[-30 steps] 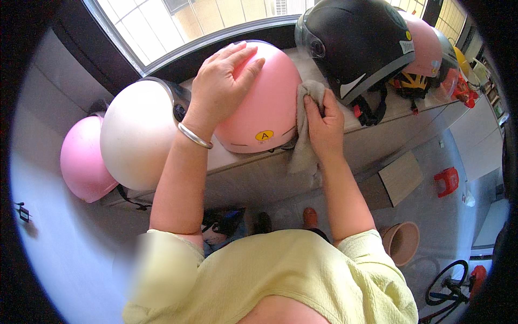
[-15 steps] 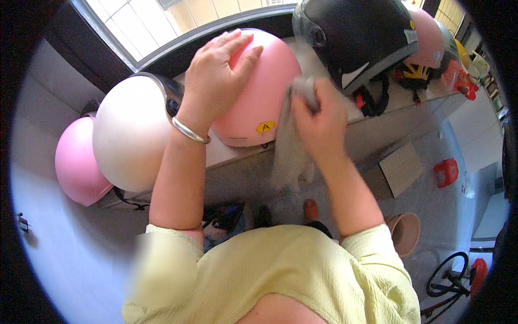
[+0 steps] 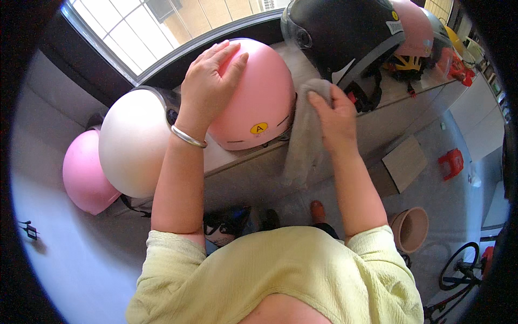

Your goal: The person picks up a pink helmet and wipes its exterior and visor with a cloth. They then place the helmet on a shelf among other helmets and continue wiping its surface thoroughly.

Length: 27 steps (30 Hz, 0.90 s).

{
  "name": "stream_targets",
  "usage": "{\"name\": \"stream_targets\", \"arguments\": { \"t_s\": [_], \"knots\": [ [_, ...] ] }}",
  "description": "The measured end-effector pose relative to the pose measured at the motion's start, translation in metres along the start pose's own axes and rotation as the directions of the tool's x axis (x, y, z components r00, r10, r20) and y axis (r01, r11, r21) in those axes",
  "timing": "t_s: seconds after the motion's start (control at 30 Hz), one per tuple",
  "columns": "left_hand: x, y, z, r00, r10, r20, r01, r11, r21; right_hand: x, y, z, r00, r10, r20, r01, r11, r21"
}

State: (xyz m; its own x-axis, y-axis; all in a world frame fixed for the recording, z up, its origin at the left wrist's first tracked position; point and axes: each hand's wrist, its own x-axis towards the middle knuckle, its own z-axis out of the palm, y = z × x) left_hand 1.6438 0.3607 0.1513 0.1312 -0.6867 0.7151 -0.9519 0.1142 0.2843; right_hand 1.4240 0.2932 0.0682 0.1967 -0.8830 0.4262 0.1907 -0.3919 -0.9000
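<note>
A pink helmet (image 3: pixel 264 89) with a round yellow sticker rests on the ledge below the window. My left hand (image 3: pixel 211 81) lies over its upper left side, fingers stretched out on the shell. My right hand (image 3: pixel 337 116) grips a grey cloth (image 3: pixel 306 127) just right of the helmet, and the cloth hangs down past the ledge's front edge. Between cloth and shell I cannot tell whether there is contact. A white helmet (image 3: pixel 135 143) stands left of the pink one, partly behind my left forearm. Right of the cloth sits a black helmet (image 3: pixel 345 38) with a clear visor.
Another pink helmet (image 3: pixel 86 173) is at the far left, and one more pink helmet (image 3: pixel 413 29) stands beyond the black one. The ledge (image 3: pixel 243 160) runs under the window. On the floor are a cardboard piece (image 3: pixel 404 162), a red stool-like object (image 3: pixel 451 163) and a tan bin (image 3: pixel 413 229).
My right hand has moved slightly right and away from the pink helmet with the cloth. My left hand stays on the shell. The whole view has shifted a little.
</note>
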Motion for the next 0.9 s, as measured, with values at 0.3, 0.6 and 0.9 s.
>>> {"name": "stream_targets", "arguments": {
  "t_s": [0.3, 0.6, 0.9],
  "knots": [
    [-0.003, 0.008, -0.003, 0.997, -0.075, 0.031, 0.076, 0.997, -0.024, -0.01, -0.001, 0.012, 0.969, -0.247, 0.016, 0.247, 0.969, 0.0],
    [-0.003, 0.002, -0.006, 0.998, -0.055, 0.024, 0.057, 0.995, -0.086, 0.022, 0.013, 0.025, 0.873, -0.481, 0.085, 0.483, 0.822, -0.303],
    [-0.002, 0.0, -0.006, 0.998, -0.05, 0.035, 0.054, 0.993, -0.103, 0.025, 0.009, 0.015, 0.909, -0.379, 0.17, 0.416, 0.84, -0.35]
  ]
}}
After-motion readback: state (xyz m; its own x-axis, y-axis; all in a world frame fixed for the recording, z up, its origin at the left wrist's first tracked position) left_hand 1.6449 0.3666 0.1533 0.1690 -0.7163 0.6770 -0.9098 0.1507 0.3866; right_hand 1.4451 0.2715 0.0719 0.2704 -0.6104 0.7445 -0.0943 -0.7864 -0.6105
